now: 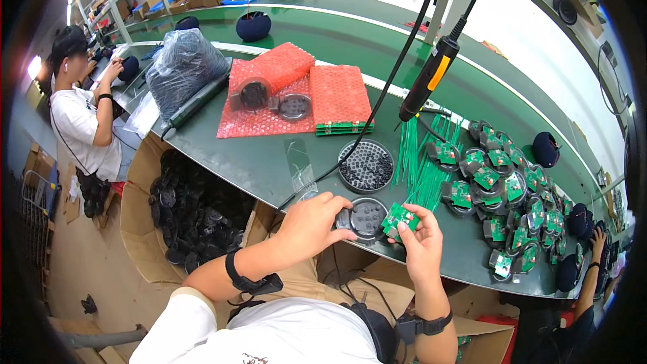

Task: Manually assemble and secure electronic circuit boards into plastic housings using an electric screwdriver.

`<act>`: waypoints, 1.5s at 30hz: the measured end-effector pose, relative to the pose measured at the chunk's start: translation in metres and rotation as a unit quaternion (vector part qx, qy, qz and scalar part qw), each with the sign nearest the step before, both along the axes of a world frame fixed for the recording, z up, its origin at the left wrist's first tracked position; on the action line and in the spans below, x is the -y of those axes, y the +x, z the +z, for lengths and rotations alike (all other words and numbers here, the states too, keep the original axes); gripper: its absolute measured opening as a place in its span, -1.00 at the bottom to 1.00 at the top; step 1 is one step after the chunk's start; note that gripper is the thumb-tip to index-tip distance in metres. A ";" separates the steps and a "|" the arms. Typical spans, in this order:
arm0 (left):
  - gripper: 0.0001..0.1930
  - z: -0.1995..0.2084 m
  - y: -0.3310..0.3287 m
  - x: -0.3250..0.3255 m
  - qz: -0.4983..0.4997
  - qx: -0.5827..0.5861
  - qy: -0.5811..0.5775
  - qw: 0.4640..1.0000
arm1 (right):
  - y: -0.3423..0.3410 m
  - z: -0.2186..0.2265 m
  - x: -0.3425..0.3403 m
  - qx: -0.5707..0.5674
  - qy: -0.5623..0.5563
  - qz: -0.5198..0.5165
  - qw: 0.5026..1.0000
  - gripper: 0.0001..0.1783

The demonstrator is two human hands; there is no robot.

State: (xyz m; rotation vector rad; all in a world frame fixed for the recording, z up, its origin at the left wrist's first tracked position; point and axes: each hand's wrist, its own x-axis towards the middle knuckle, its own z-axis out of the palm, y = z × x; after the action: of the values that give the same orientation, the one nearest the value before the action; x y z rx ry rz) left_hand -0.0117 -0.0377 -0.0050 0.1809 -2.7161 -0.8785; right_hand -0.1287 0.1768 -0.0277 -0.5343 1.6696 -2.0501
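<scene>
At the table's front edge lies a round dark plastic housing (368,218) with a small tab on its left side. My left hand (311,226) grips that tab between thumb and fingers. Just right of the housing, my right hand (424,237) pinches a small green circuit board (399,220), held tilted above the table. Behind the housing stands a round dish of small black parts (366,167). Green cable ties (421,168) are spread beyond the board. A crowd of housings with green boards (502,189) covers the table to the right.
A black electric screwdriver (429,75) hangs over the table on its cable. Red bubble wrap (269,87) holds two more housings, near a stack of wrapped boards (340,98). A cardboard box of black parts (145,195) stands lower left. Co-workers sit at left (84,108) and right.
</scene>
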 end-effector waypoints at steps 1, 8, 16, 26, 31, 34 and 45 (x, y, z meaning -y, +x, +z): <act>-0.48 0.001 0.002 -0.002 0.000 0.002 0.001 1.000 | 0.000 0.000 0.000 0.003 -0.004 -0.005 1.000 -0.61; -0.48 0.001 0.012 -0.009 -0.053 0.025 0.002 0.998 | 0.000 0.000 0.000 0.015 -0.023 -0.023 0.999 -0.67; -0.60 0.000 0.011 -0.024 -0.087 0.026 0.058 0.994 | 0.000 -0.003 -0.003 0.022 -0.019 -0.015 0.999 -0.63; -0.60 0.010 -0.006 -0.032 -0.073 -0.072 0.253 0.962 | 0.018 0.012 -0.003 -0.004 -0.053 0.039 0.998 -0.51; -0.51 0.013 -0.005 -0.031 -0.078 -0.034 0.324 0.942 | 0.016 0.018 -0.005 0.008 -0.090 0.080 0.993 -0.40; -0.46 0.013 -0.004 -0.033 -0.095 -0.042 0.321 0.942 | 0.017 0.017 -0.004 -0.018 -0.089 0.080 0.993 -0.39; -0.45 0.013 -0.002 -0.030 -0.066 -0.088 0.300 0.947 | 0.015 0.012 -0.004 -0.005 -0.096 0.071 0.993 -0.45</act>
State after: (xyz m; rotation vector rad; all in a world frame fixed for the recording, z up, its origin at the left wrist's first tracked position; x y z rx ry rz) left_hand -0.0137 -0.0078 0.0082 0.0361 -2.2398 -1.6566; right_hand -0.1141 0.1809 -0.0161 -0.7072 1.4055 -2.1168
